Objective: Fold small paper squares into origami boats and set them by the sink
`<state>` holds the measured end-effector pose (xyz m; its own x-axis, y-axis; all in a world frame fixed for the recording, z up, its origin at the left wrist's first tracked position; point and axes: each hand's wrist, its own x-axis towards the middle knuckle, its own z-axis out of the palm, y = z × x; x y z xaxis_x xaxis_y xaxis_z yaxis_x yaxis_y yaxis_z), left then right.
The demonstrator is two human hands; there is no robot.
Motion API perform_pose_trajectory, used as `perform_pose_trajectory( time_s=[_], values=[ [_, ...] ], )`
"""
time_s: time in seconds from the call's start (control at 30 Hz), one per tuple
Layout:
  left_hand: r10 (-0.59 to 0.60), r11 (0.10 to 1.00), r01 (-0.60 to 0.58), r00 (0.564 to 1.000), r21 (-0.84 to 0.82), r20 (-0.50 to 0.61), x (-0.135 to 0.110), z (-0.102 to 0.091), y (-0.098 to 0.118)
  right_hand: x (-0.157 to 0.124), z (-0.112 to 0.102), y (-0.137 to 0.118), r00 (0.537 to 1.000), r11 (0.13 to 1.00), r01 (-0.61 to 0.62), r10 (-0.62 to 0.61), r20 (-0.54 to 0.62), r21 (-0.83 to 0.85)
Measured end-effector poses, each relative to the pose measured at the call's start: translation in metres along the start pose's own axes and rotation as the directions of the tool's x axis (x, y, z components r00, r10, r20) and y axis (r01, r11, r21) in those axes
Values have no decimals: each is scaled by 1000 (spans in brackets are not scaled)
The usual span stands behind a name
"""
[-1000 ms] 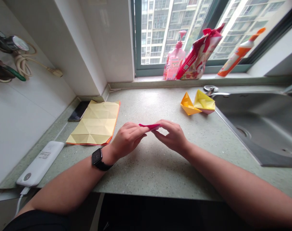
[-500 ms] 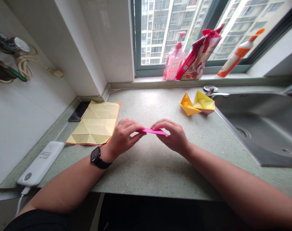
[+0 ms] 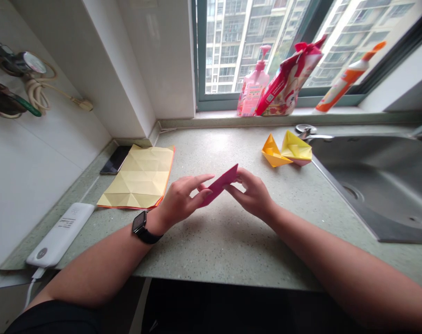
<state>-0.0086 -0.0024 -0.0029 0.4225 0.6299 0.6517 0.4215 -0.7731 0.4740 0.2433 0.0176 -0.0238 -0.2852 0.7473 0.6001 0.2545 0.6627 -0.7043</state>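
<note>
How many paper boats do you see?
2: an orange one and a yellow one, side by side on the counter beside the sink. None looks hidden.

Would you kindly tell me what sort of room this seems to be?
It looks like a home kitchen, probably in a high-rise flat: a steel sink is set into a stone counter, with a soap pump on the sill of a window facing tower blocks.
</note>
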Motion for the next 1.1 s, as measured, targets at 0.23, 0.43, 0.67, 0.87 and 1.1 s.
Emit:
perform_pose_trajectory(
  time_s=[0.23, 0.43, 0.67, 0.87, 1.1],
  values=[
    [-224, 936, 256, 962, -241, 154, 2, 11, -1, -1, 3, 18, 987, 985, -158, 157, 14, 77],
    [-346, 916, 369, 925, -156, 158, 3, 20, -20, 1, -1, 16, 1000, 960, 19, -23, -10, -280],
    [-342, 932, 359, 916, -50, 212, 0, 28, -21, -9, 7, 25, 938, 868, 140, 37, 344, -476],
    [-261, 952, 210, 938, 223, 230, -2, 27, -23, -13, 8, 28, 911, 814, 128, 129, 392, -566],
    [-167, 942, 53, 930, 331, 327, -12, 40, -30, -16, 12, 32, 908, 806, 129, 138, 395, -578]
  ],
)
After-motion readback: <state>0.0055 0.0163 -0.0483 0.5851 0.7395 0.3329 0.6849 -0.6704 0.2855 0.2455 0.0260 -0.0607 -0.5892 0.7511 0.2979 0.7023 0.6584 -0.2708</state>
